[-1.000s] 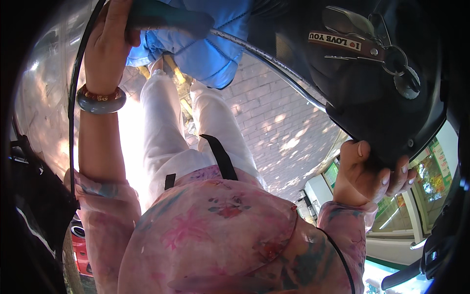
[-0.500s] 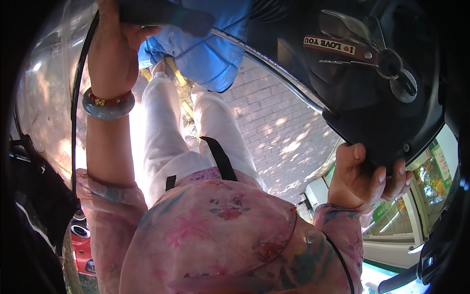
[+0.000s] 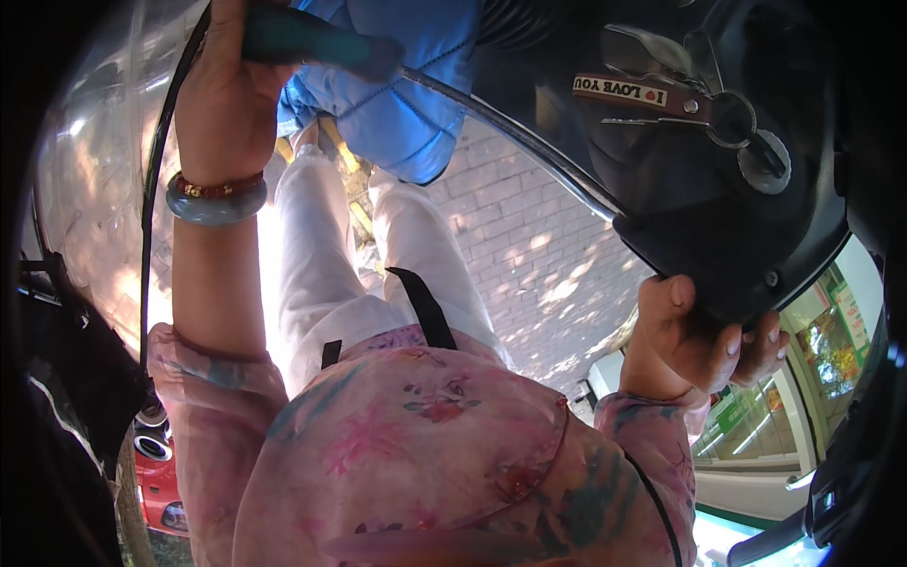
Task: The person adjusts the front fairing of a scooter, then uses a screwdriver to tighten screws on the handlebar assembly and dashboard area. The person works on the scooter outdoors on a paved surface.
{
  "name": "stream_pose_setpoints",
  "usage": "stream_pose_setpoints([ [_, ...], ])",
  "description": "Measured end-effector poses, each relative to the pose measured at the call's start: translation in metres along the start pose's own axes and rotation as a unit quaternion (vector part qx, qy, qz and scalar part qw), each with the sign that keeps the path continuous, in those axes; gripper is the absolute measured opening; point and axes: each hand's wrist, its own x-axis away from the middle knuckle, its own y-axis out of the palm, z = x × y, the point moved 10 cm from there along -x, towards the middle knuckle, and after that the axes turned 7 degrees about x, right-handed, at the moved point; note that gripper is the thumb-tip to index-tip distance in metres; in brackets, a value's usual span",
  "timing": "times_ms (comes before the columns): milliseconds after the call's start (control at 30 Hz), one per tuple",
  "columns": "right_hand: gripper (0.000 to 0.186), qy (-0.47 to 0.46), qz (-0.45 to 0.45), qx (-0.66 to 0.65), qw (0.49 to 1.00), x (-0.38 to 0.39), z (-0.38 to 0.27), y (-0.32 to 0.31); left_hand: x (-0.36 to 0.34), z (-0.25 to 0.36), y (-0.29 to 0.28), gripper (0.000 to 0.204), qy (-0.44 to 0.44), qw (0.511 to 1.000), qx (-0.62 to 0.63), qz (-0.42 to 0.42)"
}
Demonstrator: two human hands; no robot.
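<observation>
The teal, rounded, smooth-looking handle (image 3: 307, 40) lies at 11 o'clock, its blunt end aimed toward 3 o'clock, and the left hand (image 3: 227, 118) is closed around it at 10 o'clock, with part of the fingers cut off by the upper edge. From that blunt end a slim, metallic-looking strip (image 3: 444, 87) runs down toward 4 o'clock and meets the corner of a glossy black plastic panel (image 3: 704, 231) at 2 o'clock — whether strip and handle are one piece, I cannot tell. The right hand (image 3: 694, 331), at 3 o'clock, grips the panel's lower tip, thumb on the near side and fingers curled at the other. On the panel's upper part sits a round silver lock plate (image 3: 767, 180); just beside it hang a thin steel key ring (image 3: 754, 120), silver metal keys (image 3: 652, 52) and a brown leather strap (image 3: 694, 107) with a pale lettered patch. A light-blue quilted fabric cover (image 3: 402, 118) hangs near 12 o'clock, just beyond the handle. Around the left wrist are a grey-blue smooth bangle (image 3: 222, 207) and a red beaded bracelet (image 3: 213, 187). Farther out come white loose trousers (image 3: 326, 246), grey brick paving (image 3: 539, 227) at 1 o'clock, a pink floral top (image 3: 406, 454) at 6 o'clock and — partly hidden — a red car (image 3: 159, 482) at 8 o'clock.
</observation>
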Motion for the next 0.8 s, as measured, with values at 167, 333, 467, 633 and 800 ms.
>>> stream_pose_setpoints([
  [167, 0.062, 0.003, -0.040, -0.006, 0.999, -0.001, 0.000, 0.001, 0.005, -0.004, -0.004, 0.042, 0.068, 0.979, 0.192, 0.022],
  [333, 0.061, 0.008, -0.064, -0.019, 0.998, -0.005, -0.001, 0.004, 0.008, -0.007, 0.025, 0.040, 0.046, 0.973, 0.221, -0.039],
  [467, 0.058, 0.022, -0.044, -0.033, 0.998, -0.004, 0.001, 0.004, 0.005, -0.010, 0.027, 0.042, 0.057, 0.993, 0.101, 0.028],
  [633, 0.055, 0.029, -0.032, -0.051, 0.998, 0.000, 0.002, 0.004, 0.012, 0.005, 0.009, 0.042, 0.098, 0.978, -0.001, 0.184],
  [800, 0.056, 0.058, -0.046, -0.054, 0.996, 0.004, 0.006, 0.005, 0.009, -0.002, 0.029, 0.044, 0.075, 0.991, 0.075, 0.076],
])
